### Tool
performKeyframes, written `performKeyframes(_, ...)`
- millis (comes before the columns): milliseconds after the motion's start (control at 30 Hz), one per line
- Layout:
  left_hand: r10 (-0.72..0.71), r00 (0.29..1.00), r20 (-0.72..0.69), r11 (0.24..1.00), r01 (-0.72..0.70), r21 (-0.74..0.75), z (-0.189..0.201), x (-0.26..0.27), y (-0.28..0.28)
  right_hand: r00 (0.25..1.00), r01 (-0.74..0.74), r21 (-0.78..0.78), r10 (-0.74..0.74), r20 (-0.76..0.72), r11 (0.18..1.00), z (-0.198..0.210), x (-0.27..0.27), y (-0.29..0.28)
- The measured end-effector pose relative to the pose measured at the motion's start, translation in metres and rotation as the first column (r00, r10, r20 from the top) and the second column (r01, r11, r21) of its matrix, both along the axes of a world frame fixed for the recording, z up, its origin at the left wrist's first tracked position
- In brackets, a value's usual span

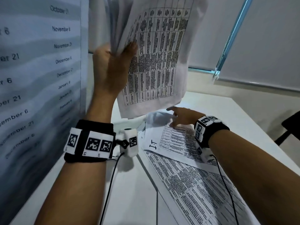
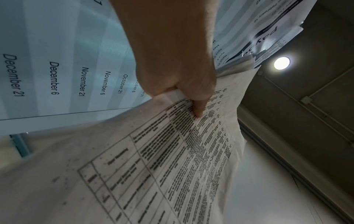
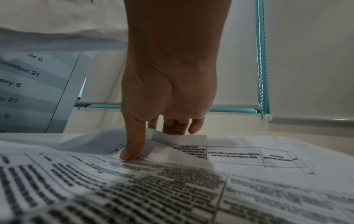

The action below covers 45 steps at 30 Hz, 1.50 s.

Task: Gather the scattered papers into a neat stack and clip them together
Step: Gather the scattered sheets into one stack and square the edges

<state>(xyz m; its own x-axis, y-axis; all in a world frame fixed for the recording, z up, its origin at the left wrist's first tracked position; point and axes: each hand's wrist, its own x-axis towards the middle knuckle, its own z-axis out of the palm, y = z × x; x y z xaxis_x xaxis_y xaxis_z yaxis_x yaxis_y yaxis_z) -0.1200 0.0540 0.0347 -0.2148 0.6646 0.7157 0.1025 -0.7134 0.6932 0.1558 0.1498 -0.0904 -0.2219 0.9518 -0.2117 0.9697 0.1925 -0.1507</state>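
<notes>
My left hand is raised and grips a bundle of papers by its edge, thumb on the front sheet with its printed table. In the left wrist view the left hand closes round that edge. A large sheet listing dates hangs close at the left, beside this hand. My right hand is low on the loose sheets on the table. Its thumb presses on the top sheet and its curled fingers sit behind a buckled edge, pinching it. No clip shows.
The white table runs to a wall with a roller blind and its bead chain. A dark chair stands at the table's right edge. Cables trail from both wrist bands over the table.
</notes>
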Motion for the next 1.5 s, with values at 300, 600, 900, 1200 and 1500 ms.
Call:
performKeyframes(300, 0.145, 0.988, -0.053, 0.989, -0.146, -0.027, 0.000, -0.004, 0.000, 0.983, -0.183, 0.239, 0.169, 0.077, 0.954, 0.014, 0.006, -0.032)
performKeyframes(600, 0.316, 0.945, -0.077, 0.940, -0.324, -0.110, -0.011, -0.003, 0.017, 0.955, -0.031, 0.280, 0.112, -0.276, 0.960, 0.134, 0.064, -0.137)
performKeyframes(900, -0.141, 0.896, -0.422, 0.972, 0.043, -0.233, -0.027, 0.057, 0.000, 0.247, 0.357, 0.250, 0.167, -0.954, 0.900, 0.158, 0.079, -0.155)
performKeyframes(1200, -0.384, 0.900, -0.208, 0.840, 0.247, -0.483, -0.030, 0.092, -0.016, 0.212, 0.673, 0.172, 0.035, -0.977, 0.720, 0.101, 0.060, -0.148)
performKeyframes(1500, -0.058, 0.981, -0.185, 0.994, 0.073, 0.075, -0.028, 0.120, -0.043, 0.579, 0.706, 0.627, 0.242, -0.779, 0.328, 0.102, 0.032, -0.169)
